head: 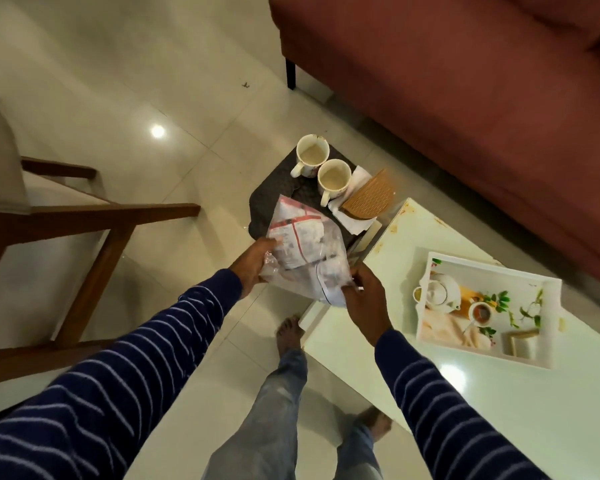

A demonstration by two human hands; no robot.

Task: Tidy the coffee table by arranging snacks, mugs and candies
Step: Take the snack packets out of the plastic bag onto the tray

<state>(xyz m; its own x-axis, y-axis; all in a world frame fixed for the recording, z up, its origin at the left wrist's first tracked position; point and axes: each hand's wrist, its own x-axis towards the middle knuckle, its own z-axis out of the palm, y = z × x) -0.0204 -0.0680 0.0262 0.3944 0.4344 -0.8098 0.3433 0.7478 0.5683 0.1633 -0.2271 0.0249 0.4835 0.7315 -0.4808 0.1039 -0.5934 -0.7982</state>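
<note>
Fingers (pixel 274 244) of both hands curled round a clear snack bag (pixel 305 251), packets inside. Two milky mugs (pixel 312 153) beside it. Printed tray (pixel 485 306) on desk (pixel 499 410).

1. Worktop (pixel 465 386): pale glossy white coffee table, brownish stains near its far corner and edge.
2. White tray (pixel 548 285) sits on the worktop toward the right side; teapot-and-cup picture printed on its base; a small pale block lies in its near right corner.
3. Dark textured stool (pixel 274 194) stands just beside the worktop's far end, lower surface.
4. On the stool: two white mugs (pixel 333 176) side by side, handles toward the left; white napkins (pixel 352 220) at its right edge; tan woven half-round piece (pixel 369 195) lying on the napkins.
5. Floor (pixel 136 64): shiny cream tiles; stool and worktop stand on it.
</note>
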